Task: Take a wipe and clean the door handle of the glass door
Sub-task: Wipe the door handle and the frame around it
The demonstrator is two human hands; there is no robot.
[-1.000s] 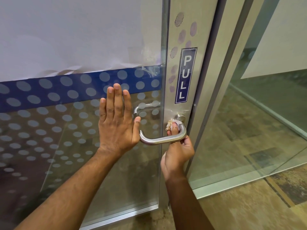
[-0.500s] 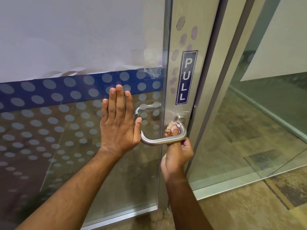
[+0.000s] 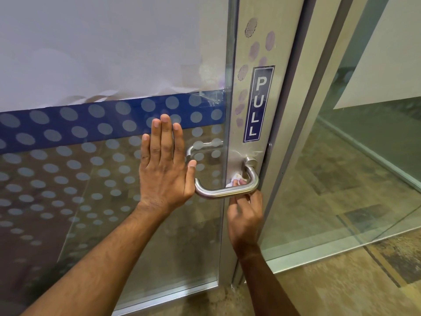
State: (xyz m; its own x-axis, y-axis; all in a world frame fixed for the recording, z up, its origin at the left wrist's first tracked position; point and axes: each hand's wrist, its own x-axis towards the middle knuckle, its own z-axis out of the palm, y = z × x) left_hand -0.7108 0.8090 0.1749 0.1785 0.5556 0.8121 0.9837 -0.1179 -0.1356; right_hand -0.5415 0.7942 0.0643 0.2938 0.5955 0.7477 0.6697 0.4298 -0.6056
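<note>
A brushed steel lever handle (image 3: 218,192) juts from the metal stile of the glass door (image 3: 114,201). My right hand (image 3: 245,215) reaches up from below and behind the handle's bar, fingers pinching a small crumpled white wipe (image 3: 235,179) against the handle's inner side near its bend. My left hand (image 3: 165,165) lies flat on the glass with fingers together, its thumb tip touching the handle's curved free end. Most of the wipe is hidden behind the bar and my fingers.
A blue PULL sticker (image 3: 258,103) runs down the stile above the handle. The door's glass carries a blue band and frosted dots (image 3: 68,174). A fixed glass panel (image 3: 353,167) stands to the right, with stone floor (image 3: 341,281) below.
My right hand has slid a little down and left along the handle's inner side with the wipe. My left hand stays flat on the glass.
</note>
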